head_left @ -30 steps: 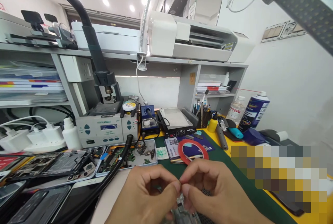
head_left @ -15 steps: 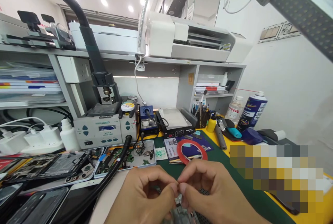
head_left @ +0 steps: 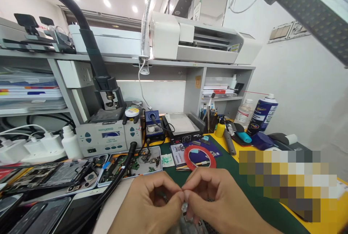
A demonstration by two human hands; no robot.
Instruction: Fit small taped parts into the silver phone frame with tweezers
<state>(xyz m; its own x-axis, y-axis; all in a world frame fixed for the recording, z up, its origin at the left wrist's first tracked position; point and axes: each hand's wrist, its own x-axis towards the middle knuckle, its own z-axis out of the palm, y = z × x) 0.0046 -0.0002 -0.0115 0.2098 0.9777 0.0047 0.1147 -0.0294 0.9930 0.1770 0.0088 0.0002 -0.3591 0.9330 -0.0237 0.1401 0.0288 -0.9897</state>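
My left hand [head_left: 153,201] and my right hand [head_left: 219,199] meet at the bottom middle of the view, thumb and forefinger of each pinched together, fingertips touching. Whatever lies between the tips is too small and covered to name. Just under the fingers is a small whitish, shiny piece [head_left: 185,208]; whether a hand holds it I cannot tell. Below them shows part of a dark grey device with small metal parts [head_left: 190,226], mostly hidden by the hands. Beyond the fingertips, a red ring of tape [head_left: 187,158] lies on the green mat [head_left: 244,190].
A black hose [head_left: 116,183] crosses the left side, over a tray of circuit parts [head_left: 160,154]. Behind stand a grey rework station [head_left: 108,138], a soldering iron stand [head_left: 152,129] and a flat heating plate [head_left: 185,123]. Spray can [head_left: 263,114] and yellow bottle [head_left: 220,129] are at right.
The view has shifted slightly. Both hands keep their pinch, and more of the whitish piece below the fingertips shows now.
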